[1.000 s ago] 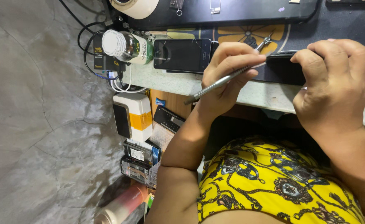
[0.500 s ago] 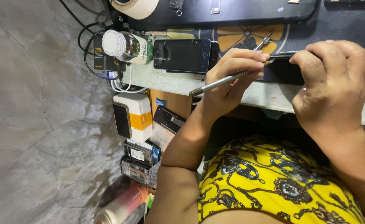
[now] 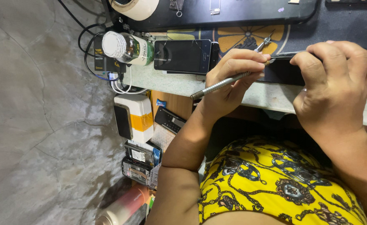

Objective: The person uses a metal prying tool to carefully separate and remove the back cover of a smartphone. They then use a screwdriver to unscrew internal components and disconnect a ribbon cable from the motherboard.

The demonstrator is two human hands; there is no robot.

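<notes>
We see the left hand [image 3: 233, 79] closed in a pen-like pinch around a slim metal tool [image 3: 229, 81], thumb and fingers curled on its shaft, with the handle end slanting down and away toward the forearm. The tool's tip meets the edge of a dark phone [image 3: 281, 71] that lies on the bench edge between the two hands. The right hand [image 3: 338, 91] is curled over that phone from the other side, fingertips pressing on its upper edge and the palm covering much of its body, so we cannot tell how far the phone extends beneath it.

Just beyond the left hand's knuckles lies a pair of metal tweezers [image 3: 265, 43] on a patterned dark mat [image 3: 242, 39]. Further out on the left hand's side, a second phone with a cracked dark screen [image 3: 182, 56] rests flat on the pale bench top [image 3: 258, 93], and beside it a bottle with a white cap and green label [image 3: 127, 48] lies on its side. Past the bottle, black cables [image 3: 87, 37] loop around a small dark box. Above these, well away from both hands, sits a roll of pale tape [image 3: 135, 6].

Below the left forearm, a white and orange boxy device [image 3: 134, 116] stands near a stack of loose phones and parts [image 3: 142, 160]. Under both arms we see the person's yellow patterned garment [image 3: 271, 183].
</notes>
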